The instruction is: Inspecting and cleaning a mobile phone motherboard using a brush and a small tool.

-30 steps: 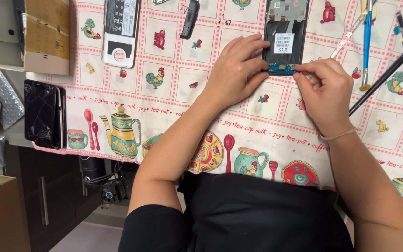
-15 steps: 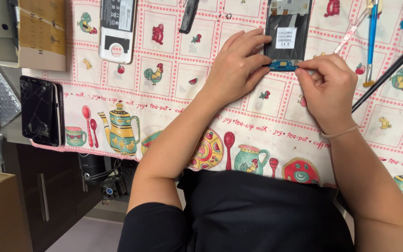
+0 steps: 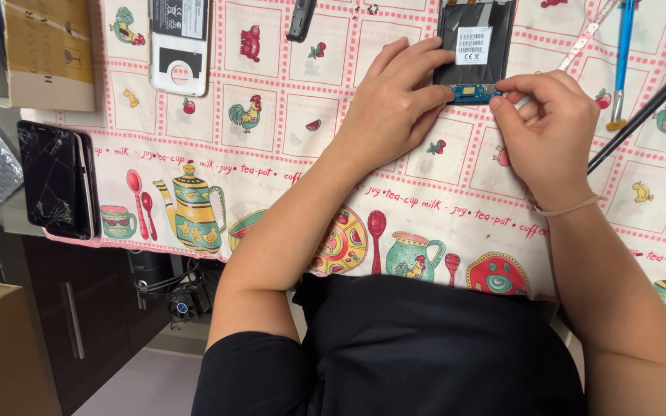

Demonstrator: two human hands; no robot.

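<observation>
An opened black phone body (image 3: 475,48) with a white label lies on the patterned tablecloth (image 3: 287,123) at the top centre. A small blue circuit board (image 3: 473,94) sits at its lower end. My left hand (image 3: 398,104) rests on the cloth, its fingers pressing the phone's left edge and lower corner. My right hand (image 3: 545,131) pinches at the blue board's right end with thumb and forefinger. What lies between those fingertips is too small to make out.
A cracked black phone screen (image 3: 54,179) lies at the cloth's left edge. A white back cover (image 3: 179,42) and a dark oblong part (image 3: 301,19) sit at the top left. A blue brush (image 3: 623,62) and a black rod (image 3: 645,108) lie at the right. A cardboard box (image 3: 48,50) stands far left.
The view has drifted slightly, so the phone sits higher in frame. Both hands stay at the phone's lower end, with the right fingertips still working at the blue board.
</observation>
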